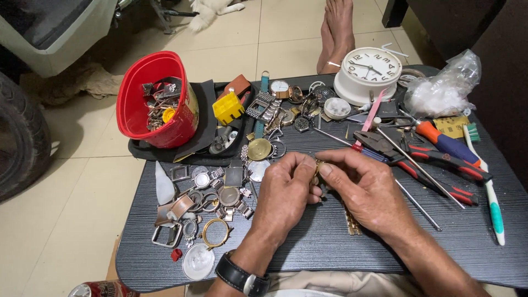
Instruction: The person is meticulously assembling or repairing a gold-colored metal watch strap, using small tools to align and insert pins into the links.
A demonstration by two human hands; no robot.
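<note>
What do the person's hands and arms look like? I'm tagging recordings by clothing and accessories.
Both hands, the left hand and the right hand, are bare, with no gloves and no rings that I can see. The forearms are uncovered, with no sleeves in view. The left wrist carries a black-strapped wristwatch with a silver case.

Table [330, 242] matt ribbed dark laminate; red tub [159, 126] glossy plastic; watch band [352, 223] shiny gold metal.
</note>
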